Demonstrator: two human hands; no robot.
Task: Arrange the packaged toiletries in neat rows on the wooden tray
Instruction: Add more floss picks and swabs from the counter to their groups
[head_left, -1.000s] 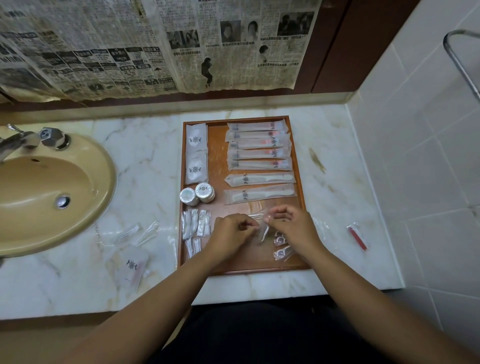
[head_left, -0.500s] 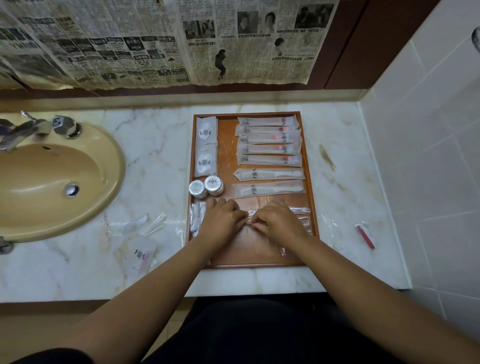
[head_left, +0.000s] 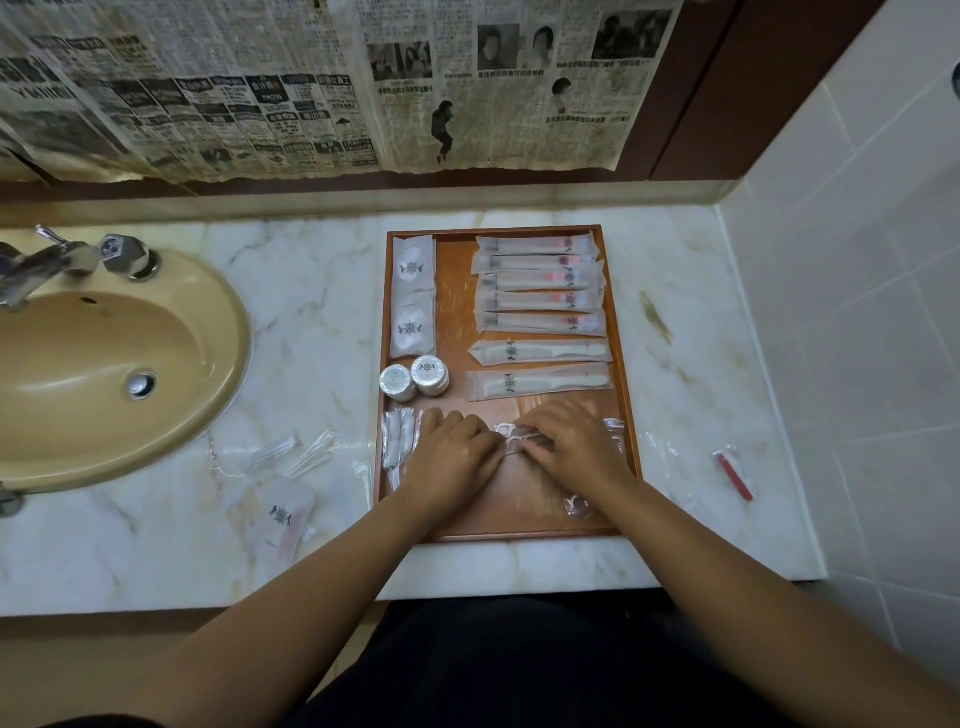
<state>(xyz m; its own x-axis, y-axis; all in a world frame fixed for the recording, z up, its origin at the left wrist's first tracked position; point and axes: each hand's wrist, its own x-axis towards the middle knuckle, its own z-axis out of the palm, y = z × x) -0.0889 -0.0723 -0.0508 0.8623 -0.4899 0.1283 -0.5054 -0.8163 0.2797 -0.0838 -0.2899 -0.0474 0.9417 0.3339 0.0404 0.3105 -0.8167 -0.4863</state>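
The wooden tray (head_left: 457, 291) lies on the marble counter. Several toothbrush packets (head_left: 540, 283) form a row at its far right, with two comb packets (head_left: 540, 352) below them. Two white square packets (head_left: 413, 267) and two round soaps (head_left: 430, 375) line the left side, above a bunch of cotton swab packets (head_left: 397, 441). My left hand (head_left: 457, 452) lies palm down on the tray's near part. My right hand (head_left: 576, 447) lies beside it, fingertips pressing on small clear packets (head_left: 511, 436). More clear packets (head_left: 615, 431) show past my right hand.
A beige sink (head_left: 104, 364) with a chrome tap (head_left: 62, 260) is at the left. Loose clear packets (head_left: 291, 452) and a white packet (head_left: 283, 514) lie on the counter left of the tray. A red wrapped item (head_left: 733, 473) lies near the tiled wall.
A second ago both hands pinched a small clear packet just above the tray. They have since lowered and now lie flat over the packets on the tray.
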